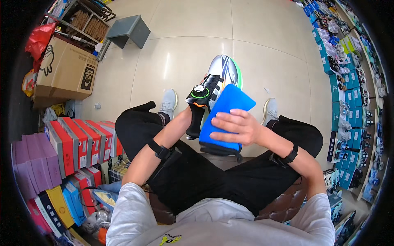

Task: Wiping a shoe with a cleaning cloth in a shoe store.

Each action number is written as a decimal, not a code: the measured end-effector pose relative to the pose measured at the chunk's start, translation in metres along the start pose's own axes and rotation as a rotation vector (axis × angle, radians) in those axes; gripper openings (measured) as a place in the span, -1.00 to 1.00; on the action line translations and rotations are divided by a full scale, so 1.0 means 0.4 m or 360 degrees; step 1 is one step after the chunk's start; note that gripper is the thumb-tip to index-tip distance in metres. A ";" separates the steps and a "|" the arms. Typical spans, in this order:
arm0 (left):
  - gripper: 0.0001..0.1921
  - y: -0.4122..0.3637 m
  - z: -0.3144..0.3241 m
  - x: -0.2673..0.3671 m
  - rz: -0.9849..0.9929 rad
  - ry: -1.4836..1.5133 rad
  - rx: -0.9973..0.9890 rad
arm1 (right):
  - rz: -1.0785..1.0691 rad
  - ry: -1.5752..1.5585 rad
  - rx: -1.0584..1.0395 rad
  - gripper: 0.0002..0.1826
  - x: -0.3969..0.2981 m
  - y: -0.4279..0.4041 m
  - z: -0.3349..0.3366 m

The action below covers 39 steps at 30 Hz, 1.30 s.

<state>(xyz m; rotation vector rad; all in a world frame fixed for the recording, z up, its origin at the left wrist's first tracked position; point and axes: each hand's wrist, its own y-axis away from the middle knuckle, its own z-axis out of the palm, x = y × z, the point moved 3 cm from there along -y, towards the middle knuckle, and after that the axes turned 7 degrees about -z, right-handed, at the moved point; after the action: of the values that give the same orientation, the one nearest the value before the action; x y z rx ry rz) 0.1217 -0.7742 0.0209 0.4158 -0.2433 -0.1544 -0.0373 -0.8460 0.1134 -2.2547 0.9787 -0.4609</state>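
Observation:
My left hand (203,78) is mostly hidden behind a white and black sneaker (226,69) with a green sole edge and a dial on its tongue; it holds the shoe up between my knees, toe pointing away from me. My right hand (235,127) lies with spread fingers over a blue cloth shoe-cleaning mitt or pad (226,113) with a black edge and a small loop, and grips it. The blue cloth overlaps the right side and heel of the sneaker. Whether cloth and shoe touch is hard to tell.
Shoeboxes (67,147) are stacked at my left, below a cardboard carton (66,69). A grey plastic stool (129,30) stands on the tiled floor (190,18) ahead. Teal shoeboxes (335,89) and shelves of shoes line the right. I sit on a brown tufted seat (281,203).

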 end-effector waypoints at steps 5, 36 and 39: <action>-0.30 -0.007 -0.009 0.002 0.0015 0.0039 -0.0120 | 0.0444 -0.0109 0.0101 -0.44 0.057 0.020 -0.023; -0.46 -0.047 -0.037 0.037 0.0115 -0.0004 -0.0205 | 0.0100 0.0095 -0.0075 -0.60 0.039 0.020 -0.023; -0.47 -0.064 -0.070 0.044 0.0115 -0.0034 -0.0234 | 0.0323 0.0077 0.0014 -0.55 0.076 0.020 -0.027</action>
<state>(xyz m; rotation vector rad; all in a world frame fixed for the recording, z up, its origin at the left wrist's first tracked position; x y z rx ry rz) 0.1432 -0.7903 -0.0110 0.2591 -0.2658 -0.1048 -0.0270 -0.8773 0.1180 -2.1173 1.2137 -0.4305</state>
